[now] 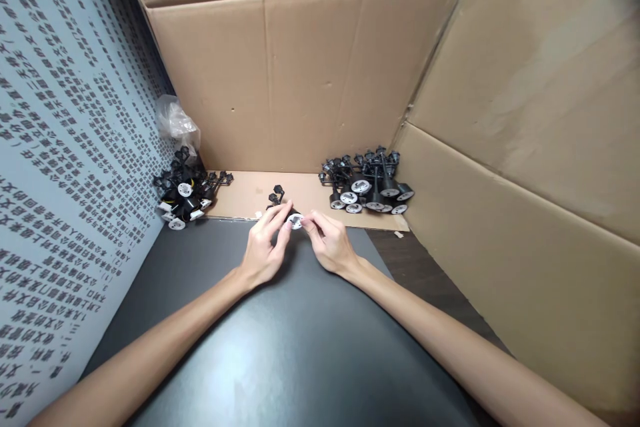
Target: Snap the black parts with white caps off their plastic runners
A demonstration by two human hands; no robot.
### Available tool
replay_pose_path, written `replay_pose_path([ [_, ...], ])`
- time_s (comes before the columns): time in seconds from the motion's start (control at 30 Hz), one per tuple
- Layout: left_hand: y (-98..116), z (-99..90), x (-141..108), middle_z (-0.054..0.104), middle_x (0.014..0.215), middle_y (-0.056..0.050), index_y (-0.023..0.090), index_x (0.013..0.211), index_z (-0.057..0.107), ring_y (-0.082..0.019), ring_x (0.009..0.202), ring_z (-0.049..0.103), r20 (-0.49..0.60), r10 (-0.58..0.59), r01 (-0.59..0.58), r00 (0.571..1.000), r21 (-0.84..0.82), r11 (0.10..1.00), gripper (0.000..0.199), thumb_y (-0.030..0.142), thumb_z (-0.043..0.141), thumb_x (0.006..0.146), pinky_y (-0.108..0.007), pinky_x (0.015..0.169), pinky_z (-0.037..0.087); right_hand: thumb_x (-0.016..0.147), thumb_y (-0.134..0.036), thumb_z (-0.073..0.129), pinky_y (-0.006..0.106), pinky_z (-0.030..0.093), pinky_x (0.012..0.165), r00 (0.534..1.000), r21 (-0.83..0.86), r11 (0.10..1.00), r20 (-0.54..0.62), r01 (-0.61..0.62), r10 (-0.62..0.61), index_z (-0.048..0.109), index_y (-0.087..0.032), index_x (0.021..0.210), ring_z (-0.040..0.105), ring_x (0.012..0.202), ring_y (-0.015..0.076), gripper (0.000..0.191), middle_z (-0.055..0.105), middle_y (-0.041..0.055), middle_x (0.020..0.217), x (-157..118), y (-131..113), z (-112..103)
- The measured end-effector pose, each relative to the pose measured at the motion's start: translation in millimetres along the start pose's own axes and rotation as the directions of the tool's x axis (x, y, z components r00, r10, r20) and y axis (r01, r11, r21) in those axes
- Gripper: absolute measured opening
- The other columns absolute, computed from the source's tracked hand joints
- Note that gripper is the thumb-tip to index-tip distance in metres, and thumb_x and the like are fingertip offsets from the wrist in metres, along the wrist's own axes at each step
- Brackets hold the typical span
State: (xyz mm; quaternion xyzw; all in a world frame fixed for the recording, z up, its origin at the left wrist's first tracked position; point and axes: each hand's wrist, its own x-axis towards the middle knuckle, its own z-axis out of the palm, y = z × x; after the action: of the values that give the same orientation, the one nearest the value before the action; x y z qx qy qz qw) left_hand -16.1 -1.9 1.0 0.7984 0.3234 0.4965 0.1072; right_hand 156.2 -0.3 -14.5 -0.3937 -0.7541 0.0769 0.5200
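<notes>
My left hand (265, 247) is closed around a small black toy street lamp (277, 195) with lantern-shaped heads, tilted so its base faces me. The lamp's round white base disc (295, 221) shows between my two hands. Thumb and fingers of my right hand (330, 242) are pinched at the right edge of that disc. Whether those fingertips also hold some tiny part is too small to tell. Much of the lamp's black stem is hidden behind my left fingers.
A pile of similar lamps (186, 197) lies at the left, near a clear plastic bag (177, 121). Another group of lamps (367, 185) rests at the right on a cardboard strip (245, 195). Cardboard walls (310, 80) and a printed panel (75, 147) enclose the dark grey mat (300, 347).
</notes>
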Motion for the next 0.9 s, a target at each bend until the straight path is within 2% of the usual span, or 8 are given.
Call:
replay_pose_path([
  [0.3, -2.1, 0.5, -0.2, 0.058, 0.135, -0.011, 0.021, 0.143, 0.047, -0.018, 0.124, 0.057, 0.055, 0.005, -0.007, 0.998, 0.052, 0.999, 0.043, 0.024, 0.041, 0.101, -0.035, 0.106, 0.048, 0.100, -0.036, 0.045, 0.026, 0.037, 0.058, 0.999, 0.005, 0.999, 0.017, -0.034, 0.034, 0.057, -0.021, 0.075, 0.050, 0.057, 0.0139, 0.032, 0.057, 0.0007, 0.065, -0.1, -1.1, -0.5],
  [0.6, -3.3, 1.2, 0.0, 0.058, 0.137, -0.011, 0.022, 0.143, 0.047, -0.019, 0.127, 0.056, 0.058, 0.000, -0.004, 0.998, 0.053, 0.999, 0.043, 0.023, 0.041, 0.100, -0.039, 0.107, 0.048, 0.101, -0.045, 0.038, 0.027, 0.032, 0.056, 0.994, -0.014, 0.995, 0.034, -0.101, 0.102, 0.046, -0.022, 0.065, 0.045, 0.055, 0.0141, 0.043, 0.050, 0.0002, 0.060, 3.1, -4.3, -0.7],
  [0.9, -2.3, 0.7, 0.3, 0.058, 0.137, -0.011, 0.019, 0.140, 0.050, -0.018, 0.127, 0.055, 0.042, -0.003, 0.000, 0.999, 0.052, 0.999, 0.041, 0.023, 0.043, 0.100, -0.036, 0.108, 0.047, 0.100, -0.048, 0.040, 0.027, 0.035, 0.057, 0.984, 0.139, 0.978, 0.107, -0.157, 0.143, 0.046, -0.021, 0.065, 0.045, 0.054, 0.0133, 0.044, 0.049, -0.0013, 0.058, 6.7, -1.5, -2.8],
])
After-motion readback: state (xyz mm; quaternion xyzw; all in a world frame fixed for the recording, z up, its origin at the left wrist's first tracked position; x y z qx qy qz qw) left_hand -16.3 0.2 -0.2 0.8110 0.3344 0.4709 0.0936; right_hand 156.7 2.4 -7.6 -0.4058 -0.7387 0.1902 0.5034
